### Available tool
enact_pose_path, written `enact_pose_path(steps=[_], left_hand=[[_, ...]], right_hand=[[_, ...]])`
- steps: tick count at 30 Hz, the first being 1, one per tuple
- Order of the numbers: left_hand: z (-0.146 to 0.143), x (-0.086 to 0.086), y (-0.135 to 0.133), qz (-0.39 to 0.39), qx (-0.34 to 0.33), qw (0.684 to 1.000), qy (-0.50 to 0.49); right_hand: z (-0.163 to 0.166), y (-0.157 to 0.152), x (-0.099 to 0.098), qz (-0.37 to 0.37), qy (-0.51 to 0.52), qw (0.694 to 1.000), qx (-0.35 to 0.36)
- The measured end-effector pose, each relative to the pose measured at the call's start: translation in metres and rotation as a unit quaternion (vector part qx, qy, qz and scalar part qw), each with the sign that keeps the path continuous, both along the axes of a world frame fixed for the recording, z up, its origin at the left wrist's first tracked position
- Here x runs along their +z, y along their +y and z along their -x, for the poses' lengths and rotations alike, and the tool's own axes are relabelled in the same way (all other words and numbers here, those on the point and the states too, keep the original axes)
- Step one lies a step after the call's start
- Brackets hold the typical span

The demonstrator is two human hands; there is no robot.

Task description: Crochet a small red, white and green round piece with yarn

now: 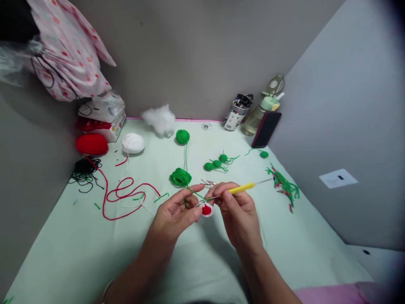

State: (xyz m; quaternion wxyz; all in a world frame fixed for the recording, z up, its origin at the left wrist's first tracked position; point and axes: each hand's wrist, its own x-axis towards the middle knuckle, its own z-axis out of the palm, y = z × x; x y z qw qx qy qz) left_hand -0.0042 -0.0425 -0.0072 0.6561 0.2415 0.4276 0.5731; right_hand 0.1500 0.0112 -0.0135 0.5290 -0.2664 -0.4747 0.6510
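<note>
Between the fingertips of my left hand (177,213) is a small round crochet piece (207,210), red in the middle with a white rim. Green yarn (196,193) runs over the left fingers to the piece, coming from a loose green bundle (180,177) just behind. My right hand (238,211) grips the yellow handle of a crochet hook (241,188), whose metal tip points left and meets the yarn at the top of the piece. Whether the tip is inside a stitch is too small to tell. Behind the hands lie small thread snips (209,183), partly hidden.
Red yarn (91,145), white yarn (133,143) and black yarn (85,169) lie left. White stuffing (160,120) and a green ball (182,137) are at the back. Small green crocheted balls (217,164), yarn scraps (283,183), a phone (266,129), a bottle (255,118) and a pen holder (235,116) stand or lie right.
</note>
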Motion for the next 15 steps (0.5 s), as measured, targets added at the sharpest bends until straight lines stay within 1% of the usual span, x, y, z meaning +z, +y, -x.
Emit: enact_pose_path(steps=[3, 7, 11, 15], left_hand=[[0.001, 0.001, 0.000, -0.001, 0.012, 1.000, 0.024], [0.002, 0.001, -0.002, -0.008, 0.003, 0.999, 0.033], [0.001, -0.003, -0.003, -0.020, 0.015, 0.999, 0.031], [-0.002, -0.007, -0.002, -0.030, 0.031, 0.999, 0.011]], right_hand=[[-0.002, 0.002, 0.004, -0.006, 0.016, 1.000, 0.014], [-0.009, 0.003, 0.004, -0.036, 0.000, 0.999, 0.025], [-0.016, 0.001, 0.003, -0.093, -0.050, 0.994, 0.009], [-0.016, -0.001, 0.004, -0.162, -0.092, 0.982, -0.018]])
